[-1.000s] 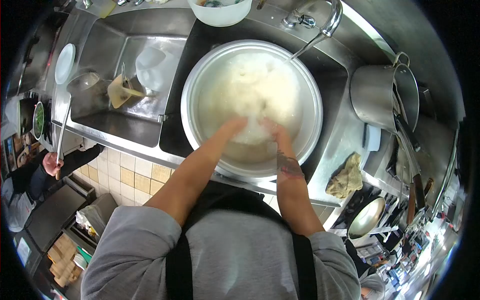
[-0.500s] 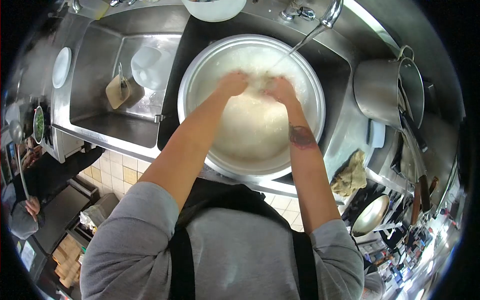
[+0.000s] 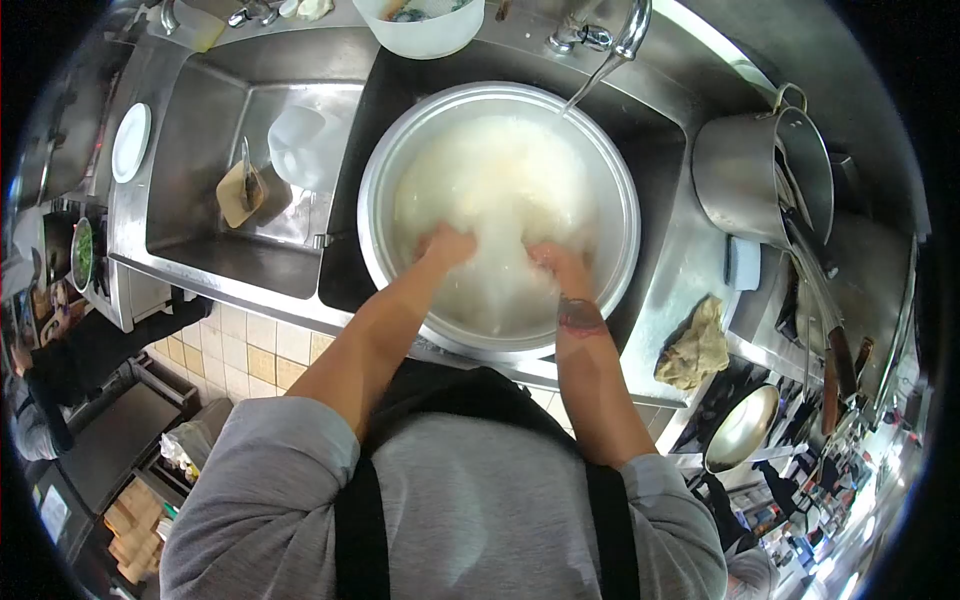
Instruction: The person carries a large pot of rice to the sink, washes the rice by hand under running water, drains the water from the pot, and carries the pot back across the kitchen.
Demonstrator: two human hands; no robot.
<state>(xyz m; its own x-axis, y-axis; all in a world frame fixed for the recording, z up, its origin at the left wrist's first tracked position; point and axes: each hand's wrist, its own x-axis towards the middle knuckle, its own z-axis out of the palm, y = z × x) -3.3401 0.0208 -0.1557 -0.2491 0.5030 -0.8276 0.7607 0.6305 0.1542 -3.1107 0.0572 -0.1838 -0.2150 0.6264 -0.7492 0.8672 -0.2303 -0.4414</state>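
Note:
A large round metal bowl sits in the right sink basin, holding cloudy whitish water with pale material below the surface. Water runs into it from the faucet at the back right. Both hands are in the bowl, partly under the water. My left hand is left of the middle, and my right hand lies to its right, the two apart. The fingers of both are hidden by the cloudy water, so what they touch cannot be made out.
The left basin holds a translucent plastic jug and a tan container. On the right are a tall pot with utensils, a blue-white sponge and a crumpled cloth. Another person stands at far left.
Both hands have moved from the back of the bowl toward its near side, and their fingers have sunk into the water. The person at far left has shifted, and the long-handled ladle is gone from view.

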